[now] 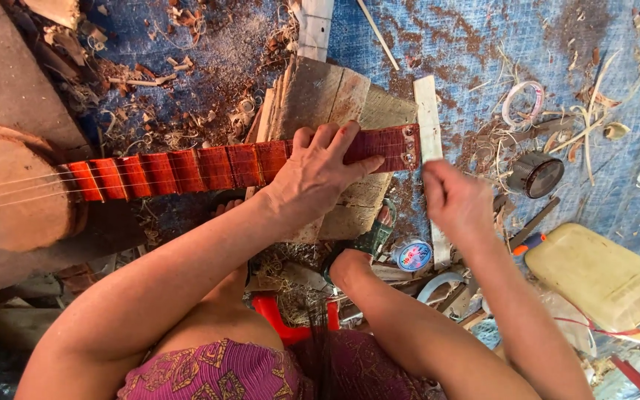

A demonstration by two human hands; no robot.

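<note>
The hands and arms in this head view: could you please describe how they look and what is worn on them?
Both arms are bare to the shoulder, without sleeves. The left hand and right hand wear no gloves, and no rings, watch or bracelets show. A purple patterned garment covers the torso.

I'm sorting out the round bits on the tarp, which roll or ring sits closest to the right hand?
The small spool with the blue-and-pink face, just below the right hand. The pale ring and dark round can lie farther off.

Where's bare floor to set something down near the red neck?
Barest is the blue tarp above the right hand, between the white strip and tape ring. Crowded: shavings above the neck, and clutter around the yellow jug and round tin.
</note>
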